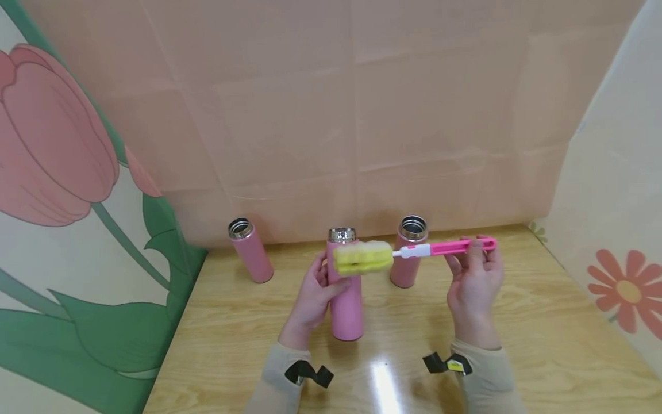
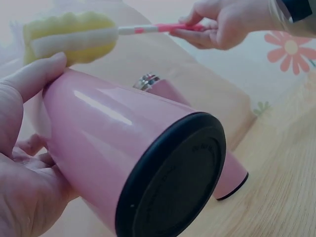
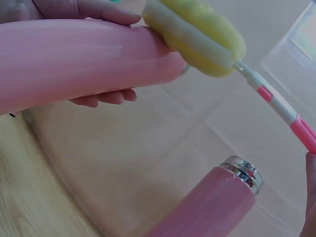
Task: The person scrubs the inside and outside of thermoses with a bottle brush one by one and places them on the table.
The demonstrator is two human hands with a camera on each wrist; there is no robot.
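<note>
My left hand [image 1: 312, 293] grips a pink thermos bottle [image 1: 347, 313] with a bare steel neck, its black base [image 2: 173, 182] showing in the left wrist view. Between the fingertips of my right hand [image 1: 476, 284] is the pink end of a bottle brush [image 1: 450, 247]. The brush lies level, and its yellow and white sponge head [image 1: 364, 257] is in front of the held bottle's upper part in the head view. Whether sponge and bottle touch I cannot tell. A second pink bottle [image 1: 405, 270], lidless, stands behind the brush handle.
Another lidless pink bottle [image 1: 251, 253] stands at the back left of the wooden table [image 1: 227, 345]. A pinkish sheet [image 1: 310, 115] hangs along the table's back edge. Walls with painted flowers [image 1: 626, 290] flank both sides.
</note>
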